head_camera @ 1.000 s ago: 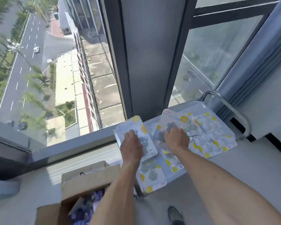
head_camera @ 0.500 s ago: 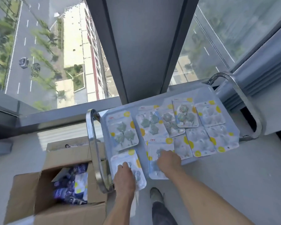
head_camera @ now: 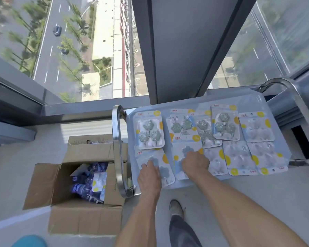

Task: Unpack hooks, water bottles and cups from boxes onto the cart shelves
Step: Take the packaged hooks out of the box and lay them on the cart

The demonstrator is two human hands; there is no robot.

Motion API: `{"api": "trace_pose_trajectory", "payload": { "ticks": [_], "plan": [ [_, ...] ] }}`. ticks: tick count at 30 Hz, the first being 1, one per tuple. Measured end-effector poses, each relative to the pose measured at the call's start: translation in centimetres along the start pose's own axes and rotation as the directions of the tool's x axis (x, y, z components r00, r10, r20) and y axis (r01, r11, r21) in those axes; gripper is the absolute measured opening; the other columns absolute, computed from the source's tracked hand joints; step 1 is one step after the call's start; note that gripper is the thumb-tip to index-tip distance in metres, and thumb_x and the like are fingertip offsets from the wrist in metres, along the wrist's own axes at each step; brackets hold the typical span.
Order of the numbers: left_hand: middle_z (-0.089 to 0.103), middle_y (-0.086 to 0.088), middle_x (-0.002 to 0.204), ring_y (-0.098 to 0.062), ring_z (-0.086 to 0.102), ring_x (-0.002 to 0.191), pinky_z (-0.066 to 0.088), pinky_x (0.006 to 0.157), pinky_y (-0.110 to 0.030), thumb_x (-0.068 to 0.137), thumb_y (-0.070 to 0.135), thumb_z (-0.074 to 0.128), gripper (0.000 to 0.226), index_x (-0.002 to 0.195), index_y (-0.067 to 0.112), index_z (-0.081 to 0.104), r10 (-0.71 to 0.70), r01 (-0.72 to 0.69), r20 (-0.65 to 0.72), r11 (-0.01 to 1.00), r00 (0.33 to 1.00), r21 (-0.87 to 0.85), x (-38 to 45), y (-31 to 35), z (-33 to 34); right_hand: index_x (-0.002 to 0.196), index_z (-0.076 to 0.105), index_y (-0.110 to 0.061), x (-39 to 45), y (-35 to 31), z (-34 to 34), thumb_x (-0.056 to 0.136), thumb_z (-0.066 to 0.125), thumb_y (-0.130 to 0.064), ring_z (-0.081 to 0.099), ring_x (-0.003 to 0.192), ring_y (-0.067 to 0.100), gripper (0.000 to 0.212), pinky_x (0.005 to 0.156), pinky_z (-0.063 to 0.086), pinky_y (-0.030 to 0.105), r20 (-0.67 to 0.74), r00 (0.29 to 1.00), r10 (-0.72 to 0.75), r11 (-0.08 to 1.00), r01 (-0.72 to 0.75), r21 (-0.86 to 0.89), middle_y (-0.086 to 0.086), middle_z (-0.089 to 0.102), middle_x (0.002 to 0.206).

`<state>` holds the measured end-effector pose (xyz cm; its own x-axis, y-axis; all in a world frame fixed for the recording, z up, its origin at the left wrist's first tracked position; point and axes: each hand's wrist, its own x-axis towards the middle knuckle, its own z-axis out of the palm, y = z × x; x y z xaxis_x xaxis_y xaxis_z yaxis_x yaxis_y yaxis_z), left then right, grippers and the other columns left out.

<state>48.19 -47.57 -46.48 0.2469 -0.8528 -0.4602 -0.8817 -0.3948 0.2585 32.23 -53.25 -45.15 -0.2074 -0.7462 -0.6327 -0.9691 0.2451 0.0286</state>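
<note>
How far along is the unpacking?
Done: about ten hook packs lie across the cart's top shelf. In hand: left hand and right hand each rest on a front-row hook pack. Left: the cardboard box holds water bottles and one more pack; no cups visible.

Grey window pillar (head_camera: pixel 182 50), street with cars (head_camera: pixel 57 30) far below, blue object (head_camera: pixel 29 241) on floor.

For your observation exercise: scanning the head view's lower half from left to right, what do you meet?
Open brown cardboard box → curved steel cart handle → left hand → right hand → clear-hook blister packs.
</note>
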Motion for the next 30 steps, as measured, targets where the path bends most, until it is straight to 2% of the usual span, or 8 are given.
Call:
{"api": "trace_pose_trajectory", "payload": {
  "ticks": [3,5,11,17,20,23,26,30],
  "plan": [
    [0.055,-0.008,0.109,-0.03,0.059,0.099,0.041,0.075,-0.037,0.103,0.028,0.036,0.021,0.109,0.013,0.05,0.033,-0.034,0.015,0.999,0.999,0.041,-0.4,-0.4,-2.6,0.112,0.064,-0.018,-1.3,-1.1,-1.1,0.096,0.047,-0.026,0.063,0.105,0.023,0.024,0.071,0.048,0.028,-0.009,1.0,-0.019,0.997,0.019,-0.069,0.003,0.064,0.116],
    [0.056,-0.008,0.107,-0.031,0.06,0.096,0.038,0.07,-0.036,0.102,0.025,0.038,0.02,0.108,0.013,0.052,0.066,-0.064,-0.061,0.998,0.996,0.028,0.8,-0.6,-6.5,0.107,0.064,-0.017,-2.3,-2.9,-2.8,0.097,0.046,-0.023,0.064,0.1,0.024,0.021,0.067,0.044,0.028,-0.068,0.994,-0.086,0.995,0.082,-0.062,0.004,0.064,0.112],
    [0.062,-0.011,0.095,-0.033,0.061,0.084,0.04,0.066,-0.036,0.095,0.014,0.043,0.018,0.099,0.009,0.06,-0.035,0.002,-0.371,0.996,0.928,-0.087,5.1,-4.7,-21.7,0.102,0.059,-0.007,-6.1,-14.0,-9.7,0.092,0.04,-0.01,0.06,0.093,0.034,0.022,0.068,0.039,0.034,-0.353,0.919,-0.173,0.937,0.264,0.229,0.014,0.062,0.104],
    [0.065,-0.01,0.105,-0.028,0.065,0.093,0.051,0.074,-0.032,0.092,0.014,0.049,0.018,0.102,0.011,0.063,-0.256,0.254,-0.21,0.967,0.944,-0.037,5.3,-20.0,-24.9,0.098,0.057,-0.008,-10.1,-28.3,-8.8,0.09,0.043,-0.007,0.058,0.096,0.035,0.016,0.07,0.039,0.036,-0.44,0.828,-0.349,0.864,0.466,0.191,0.013,0.059,0.105],
    [0.069,-0.011,0.104,-0.028,0.067,0.094,0.056,0.083,-0.035,0.091,0.016,0.049,0.02,0.097,0.008,0.067,-0.333,0.337,-0.075,0.941,0.94,0.037,6.7,-29.2,-23.3,0.102,0.061,-0.006,-10.1,-35.3,-2.7,0.087,0.045,-0.007,0.06,0.1,0.035,0.021,0.073,0.041,0.033,-0.331,0.882,-0.336,0.852,0.434,0.293,0.014,0.062,0.106],
    [0.067,-0.011,0.11,-0.029,0.064,0.101,0.054,0.088,-0.037,0.091,0.021,0.052,0.023,0.105,0.009,0.065,-0.343,0.339,0.031,0.936,0.939,0.092,9.8,-38.2,-20.1,0.109,0.065,-0.006,-8.8,-40.8,7.0,0.091,0.046,-0.011,0.06,0.108,0.034,0.027,0.084,0.046,0.032,-0.03,0.972,-0.234,0.865,0.222,0.45,0.017,0.064,0.112],
    [0.065,-0.012,0.113,-0.031,0.062,0.105,0.052,0.088,-0.038,0.091,0.023,0.053,0.023,0.107,0.01,0.063,-0.304,0.297,0.07,0.95,0.95,0.092,15.3,-45.1,-15.5,0.116,0.062,0.0,-5.7,-45.8,17.6,0.092,0.048,-0.009,0.06,0.11,0.034,0.028,0.089,0.049,0.034,0.146,0.983,-0.108,0.835,0.01,0.55,0.021,0.063,0.118],
    [0.062,-0.019,0.121,-0.037,0.06,0.113,0.049,0.091,-0.039,0.091,0.02,0.05,0.032,0.117,0.005,0.063,-0.3,0.289,0.154,0.953,0.941,0.089,21.1,-52.8,-5.8,0.118,0.062,0.0,-1.8,-50.5,32.4,0.091,0.05,-0.007,0.059,0.114,0.034,0.03,0.088,0.047,0.033,0.271,0.96,-0.073,0.853,-0.081,0.516,0.02,0.062,0.123]
  ]
}}
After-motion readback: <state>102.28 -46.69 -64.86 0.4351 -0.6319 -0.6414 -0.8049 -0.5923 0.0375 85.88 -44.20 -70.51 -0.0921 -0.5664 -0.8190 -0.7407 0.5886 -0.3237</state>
